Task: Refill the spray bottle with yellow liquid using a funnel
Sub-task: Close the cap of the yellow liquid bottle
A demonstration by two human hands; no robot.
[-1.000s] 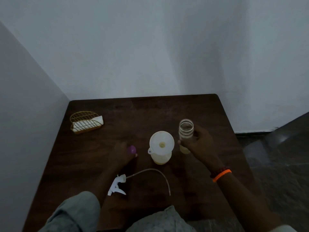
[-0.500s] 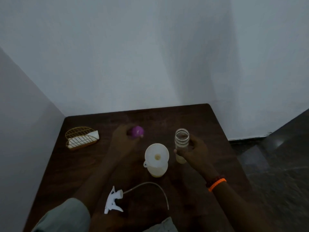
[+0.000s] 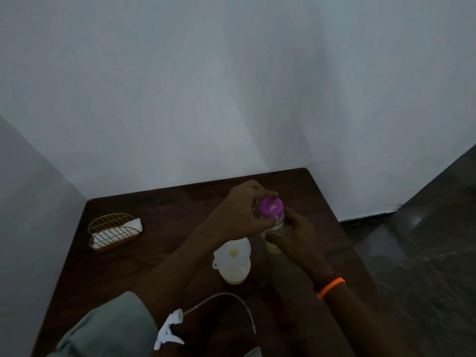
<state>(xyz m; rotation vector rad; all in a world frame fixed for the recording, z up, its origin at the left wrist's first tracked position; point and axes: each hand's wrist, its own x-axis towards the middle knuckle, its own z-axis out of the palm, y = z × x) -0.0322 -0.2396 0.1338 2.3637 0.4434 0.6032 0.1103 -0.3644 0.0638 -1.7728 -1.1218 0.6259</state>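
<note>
Purple cap [image 3: 271,206] pinched by left hand [image 3: 240,212] atop jar [image 3: 274,237]; right hand [image 3: 296,231] curled round jar.

The scene is dimly lit, and a cool bluish-grey cast is laid over the plain white walls [image 3: 231,86]. No light source is seen; soft broad shadows are thrown across the walls, deepest in the corner. The dark brown wooden table [image 3: 144,279] is rendered almost black, with little grain resolved. Both hands are underexposed, and their edges are softened by slight blur. The bright purple round cap [image 3: 271,206] and the orange wristband [image 3: 331,287] alone stand out in colour. Straight lines are bent by wide-angle distortion toward the frame edges. No glare is seen.
</note>
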